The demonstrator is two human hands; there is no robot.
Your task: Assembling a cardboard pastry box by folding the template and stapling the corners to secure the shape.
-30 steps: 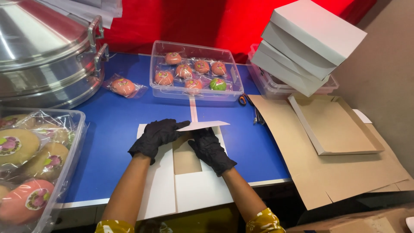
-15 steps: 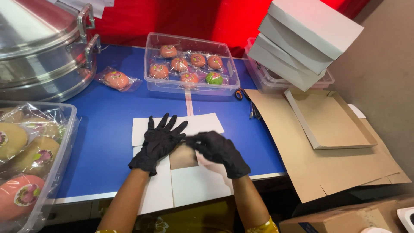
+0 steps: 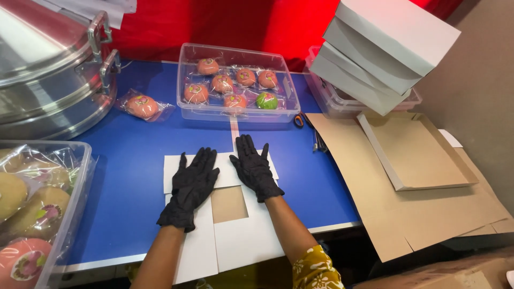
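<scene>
At the near table edge, a flat white cardboard box blank (image 3: 241, 243), unfolded, overhanging the blue table (image 3: 134, 155) toward the wearer, with a square brown window (image 3: 229, 204) near its middle. On the blank's far portion, both hands in black gloves, palms down. Left hand (image 3: 193, 184) flat, fingers spread and stretched out, pressing the cardboard, gripping nothing. Right hand (image 3: 254, 168) likewise flat, fingers splayed a little, just beside the left, thumbs nearly meeting above the window; nothing held. Patterned yellow sleeve (image 3: 316, 270) at the lower right.

At the near left, a clear plastic bin (image 3: 69, 203) with large round wrapped buns in tan, green and pink. To the right, flattened brown cardboard sheets (image 3: 428, 214) with a shallow brown tray (image 3: 417, 152) on top, partly off the table.

Farther back on the blue surface, a single wrapped pink bun (image 3: 141, 106) lying loose, just left of a clear rectangular tub (image 3: 235, 115) with several pink wrapped buns and one green one (image 3: 266, 100). At far left, a big shiny metal steamer (image 3: 48, 80) with clamp handles. At far right, a leaning stack of closed white boxes (image 3: 383, 51) atop another clear container (image 3: 332, 104). Behind everything, a red backdrop (image 3: 214, 24).
</scene>
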